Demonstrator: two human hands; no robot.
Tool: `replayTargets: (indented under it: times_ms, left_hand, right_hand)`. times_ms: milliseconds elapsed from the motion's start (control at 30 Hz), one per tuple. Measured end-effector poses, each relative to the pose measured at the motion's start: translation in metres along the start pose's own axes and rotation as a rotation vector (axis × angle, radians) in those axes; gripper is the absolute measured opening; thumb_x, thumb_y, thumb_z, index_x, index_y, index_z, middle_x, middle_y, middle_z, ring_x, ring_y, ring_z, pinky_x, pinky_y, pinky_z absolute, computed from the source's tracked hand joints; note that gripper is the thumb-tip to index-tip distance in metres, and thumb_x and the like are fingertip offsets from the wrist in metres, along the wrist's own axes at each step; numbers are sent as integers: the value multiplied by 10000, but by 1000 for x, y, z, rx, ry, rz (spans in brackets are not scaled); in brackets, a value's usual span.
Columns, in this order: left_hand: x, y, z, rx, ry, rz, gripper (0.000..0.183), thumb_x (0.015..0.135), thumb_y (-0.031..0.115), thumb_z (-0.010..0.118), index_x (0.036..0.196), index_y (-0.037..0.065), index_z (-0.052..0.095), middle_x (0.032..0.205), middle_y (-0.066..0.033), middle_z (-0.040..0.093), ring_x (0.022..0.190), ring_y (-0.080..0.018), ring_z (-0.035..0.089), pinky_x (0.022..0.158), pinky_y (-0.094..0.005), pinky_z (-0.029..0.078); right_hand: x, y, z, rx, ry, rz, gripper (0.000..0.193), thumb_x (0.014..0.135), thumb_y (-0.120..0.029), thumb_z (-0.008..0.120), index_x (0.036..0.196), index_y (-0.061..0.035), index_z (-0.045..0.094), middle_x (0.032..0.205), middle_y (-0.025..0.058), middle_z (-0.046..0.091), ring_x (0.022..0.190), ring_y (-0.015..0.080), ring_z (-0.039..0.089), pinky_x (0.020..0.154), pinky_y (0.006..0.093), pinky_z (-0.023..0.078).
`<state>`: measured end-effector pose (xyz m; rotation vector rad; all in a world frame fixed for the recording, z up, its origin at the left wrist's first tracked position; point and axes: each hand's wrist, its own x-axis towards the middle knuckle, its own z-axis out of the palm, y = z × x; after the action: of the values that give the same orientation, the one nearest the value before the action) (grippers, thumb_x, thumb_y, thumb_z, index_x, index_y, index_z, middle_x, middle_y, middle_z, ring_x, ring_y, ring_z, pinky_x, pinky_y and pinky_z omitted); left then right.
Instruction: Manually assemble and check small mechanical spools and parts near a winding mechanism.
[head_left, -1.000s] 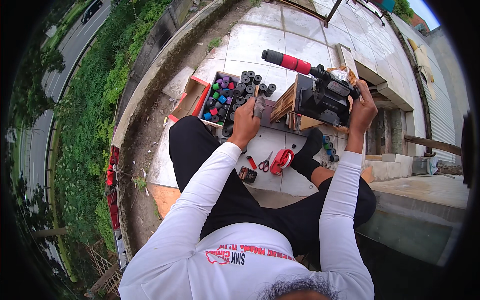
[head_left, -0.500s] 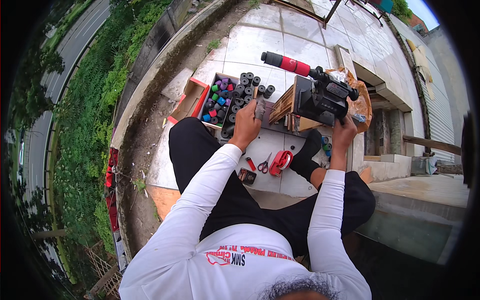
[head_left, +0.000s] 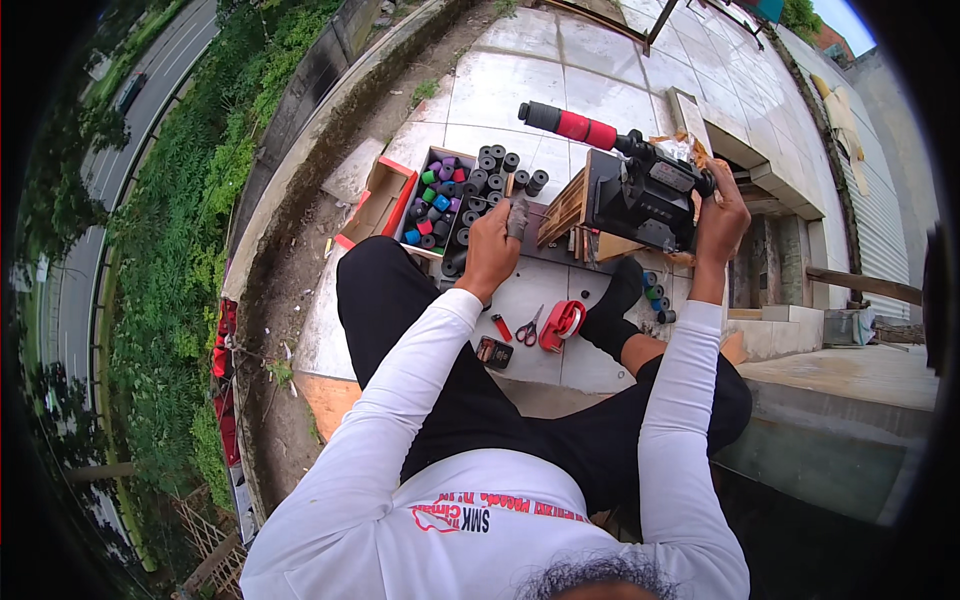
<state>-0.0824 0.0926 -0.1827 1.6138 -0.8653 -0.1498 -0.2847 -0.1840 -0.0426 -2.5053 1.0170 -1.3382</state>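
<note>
I sit on a tiled rooftop floor with my legs stretched out. My left hand [head_left: 490, 250] is closed around a small grey piece, held up near the open cardboard box [head_left: 385, 195] of coloured and black rolls [head_left: 445, 195]. My right hand [head_left: 722, 205] grips the back end of a black power tool [head_left: 645, 195] with a red and black handle [head_left: 570, 125]. The tool rests on a small wooden crate [head_left: 570, 210]. What the grey piece is cannot be made out.
Scissors [head_left: 528, 328], a red tape dispenser [head_left: 562, 325], a red lighter and a small dark box [head_left: 493, 351] lie on the tiles between my legs. Loose rolls [head_left: 655, 300] sit by my right foot. A low parapet [head_left: 300, 190] runs on the left, a concrete step on the right.
My right hand has dropped from above the tool's far side to grip its rear end. My left hand has stayed near the box, holding the grey piece.
</note>
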Motion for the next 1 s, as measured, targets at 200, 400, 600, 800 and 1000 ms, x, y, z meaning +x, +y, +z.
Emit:
replayTargets:
  times_ms: [200,400,600,800,1000]
  left_hand:
    - [2,-1,3,-21,-8,5,90,921,16,602,957,-14,526,845,-294,606,838,-548,595,687,-525,469]
    - [2,2,2,-20,0,19,97,887,-17,586,951,-16,513,845,-286,595,841,-544,586,693,-514,471]
    - [2,1,3,-18,8,29,62,961,30,572,952,-9,524,836,-274,578,802,-527,565,670,-497,457]
    - [3,4,6,-29,-7,32,89,905,-17,583,962,-7,515,840,-279,583,830,-533,586,682,-507,469]
    - [1,4,1,-35,-3,31,102,897,-26,589,959,-5,511,845,-276,583,834,-533,589,684,-514,468]
  right_hand:
    - [-9,34,28,41,-107,9,379,866,41,752,1224,-73,796,1175,166,797,1092,312,780,941,387,588]
    - [-69,25,28,-45,-64,-167,365,899,-28,783,1263,-38,780,1203,162,798,1096,309,780,925,365,580]
    - [-102,2,-5,24,-26,106,342,897,32,751,1230,-30,800,1218,139,802,1116,315,778,950,405,585]
    - [-51,-26,-30,-63,66,19,376,946,55,707,1297,-53,787,1316,127,779,1218,255,747,1042,375,551]
    - [3,2,5,-23,34,-73,387,911,81,695,1265,-45,786,1275,152,781,1201,282,751,1017,370,563]
